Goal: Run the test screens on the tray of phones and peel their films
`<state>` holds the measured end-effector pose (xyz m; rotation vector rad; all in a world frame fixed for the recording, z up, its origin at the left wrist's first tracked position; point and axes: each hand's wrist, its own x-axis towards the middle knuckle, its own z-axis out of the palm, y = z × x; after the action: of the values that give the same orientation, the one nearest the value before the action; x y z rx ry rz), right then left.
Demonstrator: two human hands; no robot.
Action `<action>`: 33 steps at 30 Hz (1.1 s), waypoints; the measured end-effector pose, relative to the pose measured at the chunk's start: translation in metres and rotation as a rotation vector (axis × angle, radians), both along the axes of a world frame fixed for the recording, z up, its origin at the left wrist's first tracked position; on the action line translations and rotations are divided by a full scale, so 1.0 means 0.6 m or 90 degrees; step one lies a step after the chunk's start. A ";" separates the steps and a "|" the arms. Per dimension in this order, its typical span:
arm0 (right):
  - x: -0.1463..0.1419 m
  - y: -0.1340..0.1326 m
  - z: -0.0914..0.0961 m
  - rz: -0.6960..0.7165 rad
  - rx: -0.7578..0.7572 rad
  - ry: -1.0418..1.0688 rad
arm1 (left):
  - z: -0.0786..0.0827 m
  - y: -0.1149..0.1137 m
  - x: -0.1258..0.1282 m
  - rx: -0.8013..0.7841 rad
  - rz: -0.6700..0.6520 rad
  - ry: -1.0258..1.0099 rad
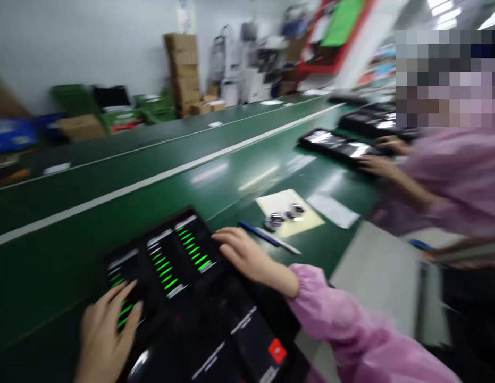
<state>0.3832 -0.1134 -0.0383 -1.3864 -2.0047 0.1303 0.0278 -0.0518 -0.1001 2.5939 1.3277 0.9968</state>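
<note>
In front of me is a black tray holding several phones with lit screens. Green bars run down the screens of the upper row, on the middle phone and the right phone. A lower phone displays a red patch. My left hand has its fingers spread over the upper left phone, partly covering it; whether the fingertips touch the glass is blurred. My right hand rests with outstretched fingers at the tray's right edge, gripping nothing.
Right of the tray lie a blue pen, a white pen, and yellowish paper under shiny round pieces. A white sheet lies beyond. At right, a co-worker in a pink sleeve touches another phone tray.
</note>
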 end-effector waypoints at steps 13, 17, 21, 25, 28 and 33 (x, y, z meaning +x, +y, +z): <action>-0.003 0.032 -0.046 0.087 -0.017 -0.093 | 0.028 -0.087 -0.018 -0.087 0.095 0.027; -0.002 0.039 -0.050 0.070 -0.007 -0.134 | 0.031 -0.101 -0.032 -0.048 0.073 0.038; -0.001 0.039 -0.040 0.034 0.037 -0.177 | 0.028 -0.114 -0.052 -0.054 0.092 0.047; -0.007 0.037 -0.022 0.044 0.075 -0.164 | 0.022 -0.125 -0.065 -0.090 0.128 0.055; -0.023 0.040 -0.018 0.101 0.038 -0.158 | 0.021 -0.130 -0.067 -0.125 0.145 0.058; -0.059 0.046 -0.023 0.156 -0.001 -0.161 | 0.024 -0.131 -0.065 -0.148 0.148 0.055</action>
<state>0.3475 -0.0858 -0.0522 -1.2022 -2.3811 0.0670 -0.0112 -0.1302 -0.0859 2.3755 1.6858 0.7100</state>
